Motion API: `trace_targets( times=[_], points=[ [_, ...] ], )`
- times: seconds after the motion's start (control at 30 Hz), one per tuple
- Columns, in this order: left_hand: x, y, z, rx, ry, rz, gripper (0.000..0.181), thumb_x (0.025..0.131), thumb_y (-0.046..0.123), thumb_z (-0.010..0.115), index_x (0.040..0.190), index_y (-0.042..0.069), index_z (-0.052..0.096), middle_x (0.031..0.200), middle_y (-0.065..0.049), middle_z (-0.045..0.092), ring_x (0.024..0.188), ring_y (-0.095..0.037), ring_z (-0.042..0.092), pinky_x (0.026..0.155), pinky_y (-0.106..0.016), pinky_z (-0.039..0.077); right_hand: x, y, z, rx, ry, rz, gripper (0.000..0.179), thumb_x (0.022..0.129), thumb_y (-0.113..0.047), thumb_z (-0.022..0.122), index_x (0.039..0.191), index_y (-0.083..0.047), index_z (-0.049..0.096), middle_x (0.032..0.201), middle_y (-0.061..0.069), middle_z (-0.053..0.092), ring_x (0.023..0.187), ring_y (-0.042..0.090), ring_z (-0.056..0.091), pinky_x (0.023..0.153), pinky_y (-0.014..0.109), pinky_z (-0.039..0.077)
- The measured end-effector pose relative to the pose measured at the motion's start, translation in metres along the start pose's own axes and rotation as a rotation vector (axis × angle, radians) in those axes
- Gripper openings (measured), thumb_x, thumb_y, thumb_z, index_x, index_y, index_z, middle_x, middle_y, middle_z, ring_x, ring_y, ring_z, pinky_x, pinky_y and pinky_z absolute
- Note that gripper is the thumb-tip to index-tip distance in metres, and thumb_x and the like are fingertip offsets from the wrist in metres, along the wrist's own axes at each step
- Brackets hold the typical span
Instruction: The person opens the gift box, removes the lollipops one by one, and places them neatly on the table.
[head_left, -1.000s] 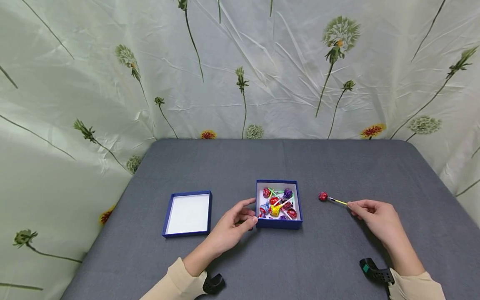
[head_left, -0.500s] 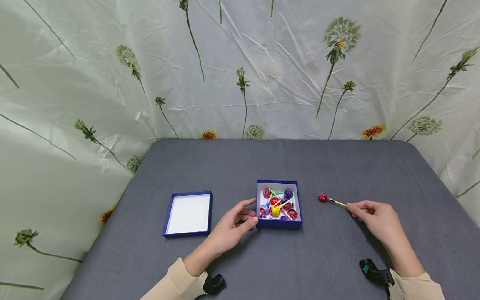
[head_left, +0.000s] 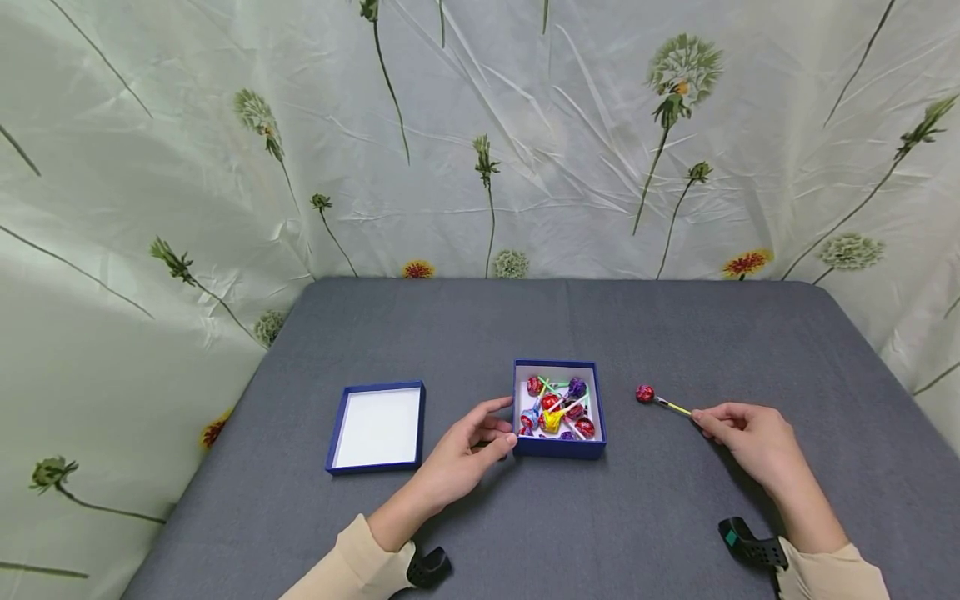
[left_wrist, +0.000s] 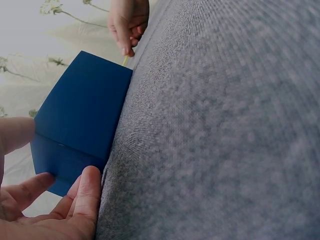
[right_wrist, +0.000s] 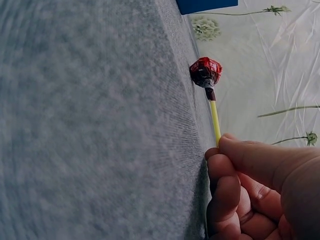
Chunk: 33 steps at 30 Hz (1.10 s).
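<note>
My right hand [head_left: 742,433] pinches the yellow stick of a red-wrapped lollipop [head_left: 645,394] between thumb and forefinger. In the right wrist view the red lollipop head [right_wrist: 206,72] points away from the hand [right_wrist: 250,185], low over the cloth. My left hand [head_left: 468,454] rests its fingertips against the left side of a blue box [head_left: 562,448], thumb by the near left corner. In the left wrist view the fingers [left_wrist: 87,195] touch the box's outer wall [left_wrist: 82,105]. Several lollipops [head_left: 551,421] in red, purple, blue and yellow wrappers lie inside the white-lined box.
A shallow blue lid [head_left: 377,427] with a white inside lies to the left of the box, open side up. Grey cloth [head_left: 465,333] covers the table. Behind it hangs a pale curtain [head_left: 570,200] printed with dandelions.
The lollipop and my right hand have shifted very slightly to the left. My left hand, the box and the lid stay as they were.
</note>
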<state>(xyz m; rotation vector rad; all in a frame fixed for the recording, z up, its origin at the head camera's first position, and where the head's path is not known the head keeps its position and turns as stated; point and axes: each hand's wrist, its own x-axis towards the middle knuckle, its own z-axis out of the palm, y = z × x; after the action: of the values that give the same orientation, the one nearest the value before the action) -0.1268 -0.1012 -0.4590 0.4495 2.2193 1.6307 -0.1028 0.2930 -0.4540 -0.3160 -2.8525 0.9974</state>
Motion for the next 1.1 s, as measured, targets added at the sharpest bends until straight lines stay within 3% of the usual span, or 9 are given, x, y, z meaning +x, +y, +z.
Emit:
trace_targets(
  times=[0.83, 1.1],
  points=[
    [-0.001, 0.000, -0.001, -0.004, -0.012, 0.003, 0.051, 0.100, 0.033, 0.062, 0.148, 0.027, 0.046, 0.125, -0.005, 0.062, 0.109, -0.018, 0.061, 0.086, -0.026, 0.050, 0.000, -0.005, -0.004, -0.005, -0.004, 0.020, 0.036, 0.095, -0.043, 0.068, 0.087, -0.009, 0.076, 0.068, -0.004, 0.067, 0.060, 0.003, 0.049, 0.058, 0.027, 0.033],
    [0.000, -0.001, -0.001, -0.004, -0.008, 0.011, 0.050, 0.100, 0.033, 0.062, 0.148, 0.027, 0.046, 0.124, -0.006, 0.063, 0.107, -0.017, 0.061, 0.084, -0.025, 0.050, 0.004, -0.014, -0.012, 0.004, -0.035, -0.029, 0.035, 0.095, -0.042, 0.068, 0.094, -0.008, 0.076, 0.070, -0.003, 0.066, 0.058, 0.005, 0.047, 0.054, 0.027, 0.035]
  ],
)
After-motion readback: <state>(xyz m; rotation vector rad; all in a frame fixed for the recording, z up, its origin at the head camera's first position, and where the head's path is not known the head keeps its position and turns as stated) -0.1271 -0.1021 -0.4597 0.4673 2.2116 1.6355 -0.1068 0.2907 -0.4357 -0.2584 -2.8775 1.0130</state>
